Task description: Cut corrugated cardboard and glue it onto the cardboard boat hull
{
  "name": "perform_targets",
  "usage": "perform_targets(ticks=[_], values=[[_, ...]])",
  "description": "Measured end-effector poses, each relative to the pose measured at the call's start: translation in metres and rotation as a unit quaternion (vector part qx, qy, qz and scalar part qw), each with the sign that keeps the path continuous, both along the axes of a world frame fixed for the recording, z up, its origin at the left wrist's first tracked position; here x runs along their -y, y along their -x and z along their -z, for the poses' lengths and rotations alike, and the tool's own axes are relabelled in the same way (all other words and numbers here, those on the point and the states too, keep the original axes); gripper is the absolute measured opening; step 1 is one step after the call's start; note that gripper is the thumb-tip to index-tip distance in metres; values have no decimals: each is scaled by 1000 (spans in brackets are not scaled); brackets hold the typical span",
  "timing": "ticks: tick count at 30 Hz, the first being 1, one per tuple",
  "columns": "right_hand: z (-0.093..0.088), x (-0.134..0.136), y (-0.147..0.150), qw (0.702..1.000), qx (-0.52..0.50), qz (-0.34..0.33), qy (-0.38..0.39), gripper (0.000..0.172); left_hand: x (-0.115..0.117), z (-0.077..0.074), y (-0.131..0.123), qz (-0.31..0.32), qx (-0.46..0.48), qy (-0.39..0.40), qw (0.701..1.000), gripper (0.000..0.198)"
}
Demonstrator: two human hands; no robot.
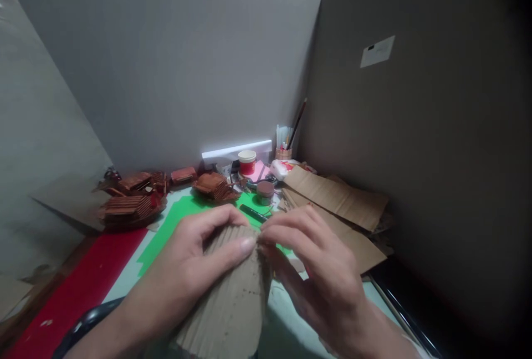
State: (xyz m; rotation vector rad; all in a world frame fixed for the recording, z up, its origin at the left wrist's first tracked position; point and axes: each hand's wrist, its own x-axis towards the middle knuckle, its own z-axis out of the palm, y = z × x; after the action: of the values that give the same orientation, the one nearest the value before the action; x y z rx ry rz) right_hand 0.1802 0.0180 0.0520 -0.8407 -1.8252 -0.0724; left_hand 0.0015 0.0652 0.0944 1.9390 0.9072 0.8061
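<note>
Corrugated cardboard piece point(233, 303) right up front, pinched along its top edge by left hand point(195, 262) and right hand point(318, 278) over the green mat point(172, 226), probably early days, bare beside finished-looking brown boats point(131, 204) back left, spare cardboard sheets point(336, 195) right.

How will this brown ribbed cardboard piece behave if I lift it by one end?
Probably light: the brown ribbed cardboard piece looks thin. It likely bends along its ribs, since it curves under the left hand and right hand. Its matte surface should not slip.
</note>
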Motion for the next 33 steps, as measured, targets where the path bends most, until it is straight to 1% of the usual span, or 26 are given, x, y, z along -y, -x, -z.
perform_targets(ticks=[3, 5, 7, 10, 11, 13, 16, 18, 21, 23, 26, 28, 30, 32, 33], values=[[2, 2, 4, 996, 26, 64, -60, 17, 2, 4, -2, 10, -4, 15, 1000, 19], [3, 1, 4, 993, 38, 82, -81, 16, 3, 6, -2, 27, -4, 16, 999, 17], [3, -3, 1, 991, 40, 97, -87, 14, 3, 7, -1, 35, -1, 20, 999, 16], [2, -8, -9, 990, 14, 124, -69, 9, 3, 8, -1, 28, 8, 34, 999, 19], [0, -9, -11, 990, 4, 124, -61, 9, 2, 8, -1, 23, 11, 34, 999, 20], [-3, -7, -15, 994, -3, 95, -58, 11, 1, 9, -1, 16, 15, 25, 999, 19], [-5, -1, -12, 996, 36, 46, -65, 12, -1, 11, -1, 20, 12, 11, 1000, 17], [-4, 2, -8, 994, 68, 49, -71, 12, -1, 13, -2, 13, 14, -2, 1000, 17], [2, 2, -4, 991, 88, 64, -78, 16, 0, 15, -2, -2, 16, -19, 1000, 16], [5, 1, -2, 990, 97, 69, -81, 17, 1, 16, -2, 4, 20, -10, 1000, 16], [7, -3, -3, 985, 105, 95, -95, 10, 2, 17, -2, 15, 35, 25, 999, 17], [5, -5, -6, 984, 88, 118, -101, 9, 3, 17, -2, 22, 41, 51, 998, 18], [2, -8, -11, 986, 46, 133, -93, 8, 4, 16, -2, 22, 51, 72, 996, 20], [-2, -9, -16, 991, -21, 126, -46, 7, 4, 14, -2, 13, 66, 94, 993, 20], [-5, -9, -19, 993, -52, 108, 0, 8, 4, 13, -1, 14, 73, 106, 992, 19]])
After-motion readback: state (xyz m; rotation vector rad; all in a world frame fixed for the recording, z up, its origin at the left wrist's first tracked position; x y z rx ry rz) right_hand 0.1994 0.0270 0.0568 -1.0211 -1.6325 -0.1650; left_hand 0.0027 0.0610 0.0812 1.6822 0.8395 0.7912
